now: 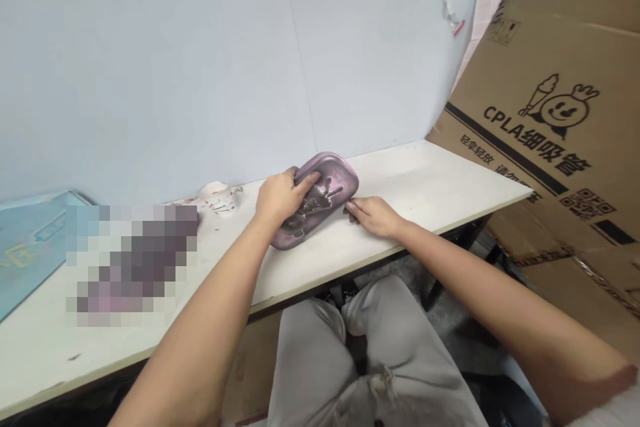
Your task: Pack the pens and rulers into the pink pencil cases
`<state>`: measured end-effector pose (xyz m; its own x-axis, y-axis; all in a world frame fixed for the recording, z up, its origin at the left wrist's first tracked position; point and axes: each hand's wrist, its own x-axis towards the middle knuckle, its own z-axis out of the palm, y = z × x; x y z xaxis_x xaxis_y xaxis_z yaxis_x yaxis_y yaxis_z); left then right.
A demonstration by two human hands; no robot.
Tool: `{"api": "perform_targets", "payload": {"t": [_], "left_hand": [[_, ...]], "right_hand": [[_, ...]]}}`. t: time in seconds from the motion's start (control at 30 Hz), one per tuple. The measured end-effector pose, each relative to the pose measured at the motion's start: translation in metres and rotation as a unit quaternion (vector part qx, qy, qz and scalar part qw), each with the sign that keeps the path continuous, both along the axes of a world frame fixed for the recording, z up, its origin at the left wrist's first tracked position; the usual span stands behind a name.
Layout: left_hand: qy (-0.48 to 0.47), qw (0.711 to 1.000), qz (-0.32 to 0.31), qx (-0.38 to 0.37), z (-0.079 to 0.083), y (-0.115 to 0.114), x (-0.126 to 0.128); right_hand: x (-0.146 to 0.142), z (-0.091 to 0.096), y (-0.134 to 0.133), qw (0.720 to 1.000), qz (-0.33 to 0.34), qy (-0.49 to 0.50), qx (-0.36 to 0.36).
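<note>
— The hands were apart, with something between them?

— Yes. The left hand (pixel 280 197) clasped a rounded mauve case (pixel 340 173), its fingers curled over the far rim, while the right hand (pixel 375 215) lay open, only its fingertips (pixel 350 209) touching the case's near end.

— Where did the case sit?

— Flat on the white surface (pixel 425 180), near its front edge, with streaky pale marks across its top.

— Which step did that look like?

— It looked like steadying or turning the case where it lay, not carrying it. It seemed to be resting on the surface, not lifted clear.

— And what did a next move call for?

— Any lift would have needed the right hand's fingers under that end.

— What lay around it?

— A small printed paper cup (pixel 217 197) stood to the left, beside a pixelated blur that hid whatever was there. Farther left lay a blue board (pixel 30 240), and a cardboard box (pixel 545 113) leaned at the right.
</note>
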<state>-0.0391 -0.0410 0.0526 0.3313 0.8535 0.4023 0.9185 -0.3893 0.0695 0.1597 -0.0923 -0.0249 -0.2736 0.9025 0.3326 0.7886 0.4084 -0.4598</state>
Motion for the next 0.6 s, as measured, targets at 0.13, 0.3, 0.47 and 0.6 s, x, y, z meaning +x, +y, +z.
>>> {"api": "perform_targets", "payload": {"t": [0.13, 0.3, 0.47, 0.6], "left_hand": [[0.077, 0.995, -0.056, -0.009, -0.004, -0.008, 0.028], [0.130, 0.984, -0.124, -0.002, -0.010, -0.019, 0.058], [0.165, 0.969, -0.184, 0.016, -0.015, -0.026, 0.083], [0.161, 0.964, -0.208, 0.038, -0.019, -0.026, 0.097]], "right_hand": [[0.036, 0.005, -0.025, 0.960, -0.007, -0.275, 0.048], [0.081, 0.018, -0.045, 0.912, -0.017, -0.407, 0.045], [0.109, 0.059, -0.041, 0.887, -0.038, -0.455, 0.070], [0.105, 0.098, -0.020, 0.861, 0.000, -0.502, 0.078]]}}
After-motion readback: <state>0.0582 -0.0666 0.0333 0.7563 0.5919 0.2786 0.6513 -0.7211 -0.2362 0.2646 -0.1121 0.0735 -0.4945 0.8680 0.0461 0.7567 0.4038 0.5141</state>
